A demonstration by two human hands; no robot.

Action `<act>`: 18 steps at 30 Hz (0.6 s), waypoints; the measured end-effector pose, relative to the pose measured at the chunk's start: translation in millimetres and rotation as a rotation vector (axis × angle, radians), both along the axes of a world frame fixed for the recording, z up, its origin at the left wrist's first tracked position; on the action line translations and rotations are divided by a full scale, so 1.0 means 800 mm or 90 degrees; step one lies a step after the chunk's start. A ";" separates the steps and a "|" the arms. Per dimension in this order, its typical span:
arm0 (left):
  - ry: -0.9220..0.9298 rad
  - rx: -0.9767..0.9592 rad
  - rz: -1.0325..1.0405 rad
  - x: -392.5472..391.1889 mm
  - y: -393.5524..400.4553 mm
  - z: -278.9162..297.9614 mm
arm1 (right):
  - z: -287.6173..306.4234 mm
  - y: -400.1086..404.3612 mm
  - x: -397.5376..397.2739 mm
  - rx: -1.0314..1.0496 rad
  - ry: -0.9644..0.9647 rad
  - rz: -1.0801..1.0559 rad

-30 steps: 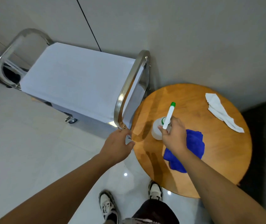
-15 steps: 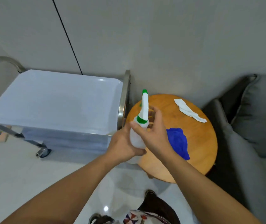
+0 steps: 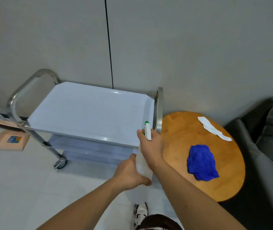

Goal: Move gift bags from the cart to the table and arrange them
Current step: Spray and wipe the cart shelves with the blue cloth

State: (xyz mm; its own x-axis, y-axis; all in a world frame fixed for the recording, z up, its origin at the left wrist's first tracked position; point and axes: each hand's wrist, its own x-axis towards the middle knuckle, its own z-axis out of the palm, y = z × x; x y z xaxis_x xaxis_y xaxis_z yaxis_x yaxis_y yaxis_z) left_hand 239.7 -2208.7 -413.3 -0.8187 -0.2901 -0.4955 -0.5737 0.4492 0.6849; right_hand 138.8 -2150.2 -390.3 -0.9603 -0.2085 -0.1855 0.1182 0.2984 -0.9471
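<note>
A white spray bottle (image 3: 143,163) with a green-tipped nozzle is held in the air between the steel cart (image 3: 89,112) and the round wooden table (image 3: 179,135). My left hand (image 3: 130,173) grips the bottle's body from below. My right hand (image 3: 150,145) is wrapped round its neck and trigger head. The cart's pale top shelf is bare, and no gift bags show anywhere. On the table lie a crumpled blue cloth (image 3: 201,162) and a folded white cloth (image 3: 213,128).
A grey sofa (image 3: 272,133) stands right of the table. A flat cardboard box (image 3: 12,142) lies on the tiled floor left of the cart. The wall runs close behind cart and table. My shoe (image 3: 140,213) shows below.
The bottle has come off the table and now hangs lower and leftward by the cart's right handle, held in both hands. The view has pulled back and turned left.
</note>
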 end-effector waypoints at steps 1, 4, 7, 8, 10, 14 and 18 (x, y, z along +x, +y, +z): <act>-0.005 0.010 0.001 -0.001 -0.008 -0.004 | -0.004 -0.010 -0.002 0.017 0.007 0.008; -0.022 0.027 0.000 -0.010 -0.031 -0.018 | -0.021 -0.038 -0.017 0.075 0.007 0.012; -0.036 0.030 0.001 -0.029 -0.052 -0.033 | -0.035 -0.064 -0.038 0.097 -0.007 -0.009; -0.042 0.033 -0.003 -0.037 -0.058 -0.037 | -0.039 -0.072 -0.046 0.108 -0.009 -0.010; -0.053 0.046 0.004 -0.052 -0.070 -0.047 | -0.047 -0.087 -0.061 0.132 -0.016 0.008; -0.065 0.063 0.017 -0.077 -0.094 -0.065 | -0.066 -0.112 -0.090 0.138 -0.047 0.041; -0.086 0.064 0.005 -0.091 -0.106 -0.081 | -0.087 -0.124 -0.103 0.172 -0.046 0.022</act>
State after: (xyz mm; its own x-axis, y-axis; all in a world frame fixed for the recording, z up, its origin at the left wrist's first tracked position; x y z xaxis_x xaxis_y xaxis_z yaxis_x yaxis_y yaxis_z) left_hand 167.1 -2293.4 -477.9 -0.7401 -0.2400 -0.6283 -0.6674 0.3772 0.6421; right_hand 56.2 -2249.1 -460.3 -0.9356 -0.1752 -0.3064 0.1673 0.5440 -0.8222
